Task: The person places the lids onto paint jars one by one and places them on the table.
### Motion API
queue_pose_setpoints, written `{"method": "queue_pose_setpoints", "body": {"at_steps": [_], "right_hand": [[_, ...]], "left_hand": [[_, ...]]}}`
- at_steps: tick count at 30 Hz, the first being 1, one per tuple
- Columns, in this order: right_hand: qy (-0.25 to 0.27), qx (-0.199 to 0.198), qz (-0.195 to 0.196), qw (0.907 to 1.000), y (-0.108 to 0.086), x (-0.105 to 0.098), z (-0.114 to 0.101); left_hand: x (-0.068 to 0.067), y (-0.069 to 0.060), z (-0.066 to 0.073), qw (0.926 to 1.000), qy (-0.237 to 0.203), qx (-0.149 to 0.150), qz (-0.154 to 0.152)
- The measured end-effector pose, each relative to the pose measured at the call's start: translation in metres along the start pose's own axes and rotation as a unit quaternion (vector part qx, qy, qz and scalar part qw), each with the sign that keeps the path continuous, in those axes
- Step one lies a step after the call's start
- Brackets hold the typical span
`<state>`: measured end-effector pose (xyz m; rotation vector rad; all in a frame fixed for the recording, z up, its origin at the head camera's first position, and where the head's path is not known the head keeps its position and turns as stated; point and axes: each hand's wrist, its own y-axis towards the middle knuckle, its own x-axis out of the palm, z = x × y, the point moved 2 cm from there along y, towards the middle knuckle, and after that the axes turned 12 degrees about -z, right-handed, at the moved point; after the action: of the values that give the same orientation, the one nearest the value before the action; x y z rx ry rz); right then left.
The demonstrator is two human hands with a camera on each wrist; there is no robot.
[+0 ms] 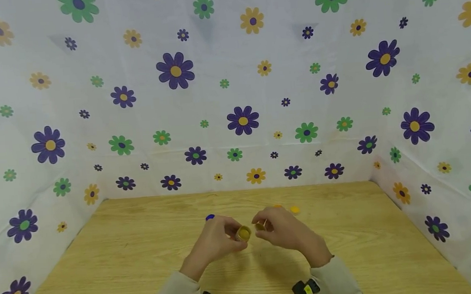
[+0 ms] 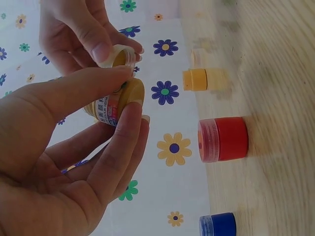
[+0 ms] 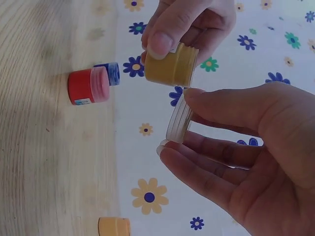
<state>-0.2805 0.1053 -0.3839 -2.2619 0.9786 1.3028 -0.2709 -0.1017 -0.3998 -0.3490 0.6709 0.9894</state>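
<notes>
Left hand (image 1: 220,240)'s pinching the yellow jar (image 3: 170,68) above the table (image 1: 124,250), right hand (image 1: 284,230)'s got the clear lid (image 3: 177,120) pinched right by its rim. Blue jar (image 2: 224,224) sits just beyond, wood running wide either side to the flowered cloth (image 1: 203,94).

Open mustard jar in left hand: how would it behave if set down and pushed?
The mustard jar is probably stiff: no dent shows under the left hand. Upright, its squat shape may resist tipping; on its side, it could roll, being round.
</notes>
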Motion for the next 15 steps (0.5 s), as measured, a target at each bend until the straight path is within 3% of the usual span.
{"method": "queue_pose_setpoints", "body": {"at_steps": [15], "right_hand": [[0.015, -0.034, 0.025, 0.999, -0.0046, -0.0046, -0.0078]], "left_hand": [[0.0011, -0.0025, 0.0045, 1.0, 0.004, -0.001, -0.003]]}}
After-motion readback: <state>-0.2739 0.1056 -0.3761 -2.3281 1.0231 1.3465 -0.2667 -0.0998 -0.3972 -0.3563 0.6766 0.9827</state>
